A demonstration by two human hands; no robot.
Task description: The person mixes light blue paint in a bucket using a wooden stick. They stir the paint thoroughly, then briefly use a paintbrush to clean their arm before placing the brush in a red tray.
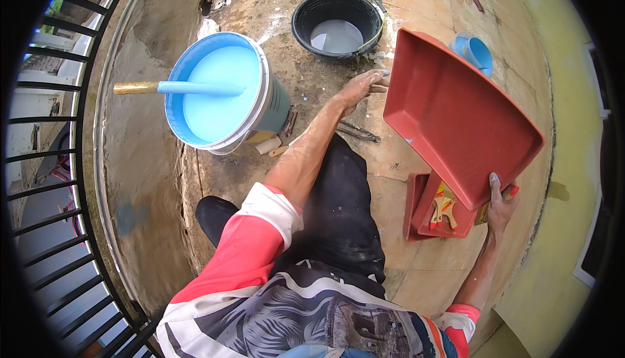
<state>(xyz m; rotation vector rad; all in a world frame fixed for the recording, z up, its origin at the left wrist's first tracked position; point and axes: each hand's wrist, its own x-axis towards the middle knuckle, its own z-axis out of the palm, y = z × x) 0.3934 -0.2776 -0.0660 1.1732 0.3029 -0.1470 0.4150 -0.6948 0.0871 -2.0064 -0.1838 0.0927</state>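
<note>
1. Our right hand (500, 207) grips the near corner of a red tray (459, 114); the fingers are closed on its rim, one fingertip lying on the tray's inner face.
2. We hold the tray tilted, raised above the floor (430, 19).
3. Our left hand (362, 86) rests at the tray's far left edge, fingers loosely spread and touching the rim; we cannot tell whether they grasp it.
4. A second red tray (423, 218) lies on the floor under the first, with a brush (443, 205) in it.
5. A bucket (221, 91) of light blue paint stands to our left, a stick (176, 88) across it.
6. A black basin (337, 25) holding grey liquid sits beyond the left hand.
7. A small blue cup (474, 52) stands behind the tray.
</note>
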